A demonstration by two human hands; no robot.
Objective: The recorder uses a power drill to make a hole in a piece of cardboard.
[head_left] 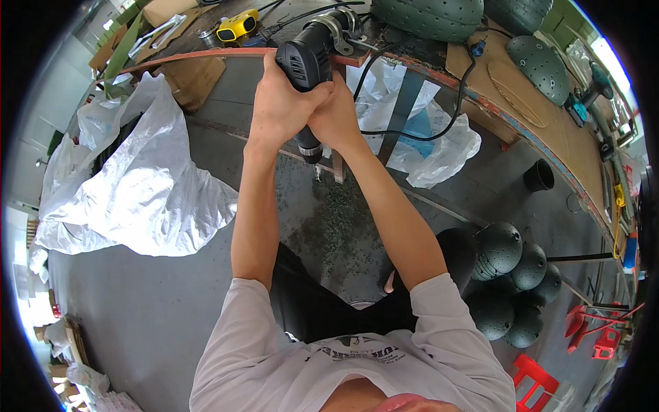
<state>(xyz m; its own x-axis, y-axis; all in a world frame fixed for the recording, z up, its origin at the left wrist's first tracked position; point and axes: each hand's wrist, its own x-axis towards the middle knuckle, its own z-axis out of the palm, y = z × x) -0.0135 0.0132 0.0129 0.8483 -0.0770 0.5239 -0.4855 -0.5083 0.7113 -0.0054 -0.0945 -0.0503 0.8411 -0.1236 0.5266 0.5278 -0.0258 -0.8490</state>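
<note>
A black power drill lies at the bench's front edge, its chuck pointing toward me with a short bit showing. Around its body my left hand is closed from the left side. My right hand closes from the right, its thumb crossing over toward the left hand. Most of the fingertips are hidden behind the drill and hands. Next to the drill's far end a metal clamp is fixed at the bench. Green-grey shavings are scattered on the floor below the chuck.
Dark green perforated domes sit on the bench, another dome farther right. A yellow-black tool lies left. White sacks stand on the floor. Several dark round shells pile at my right, near a red stool.
</note>
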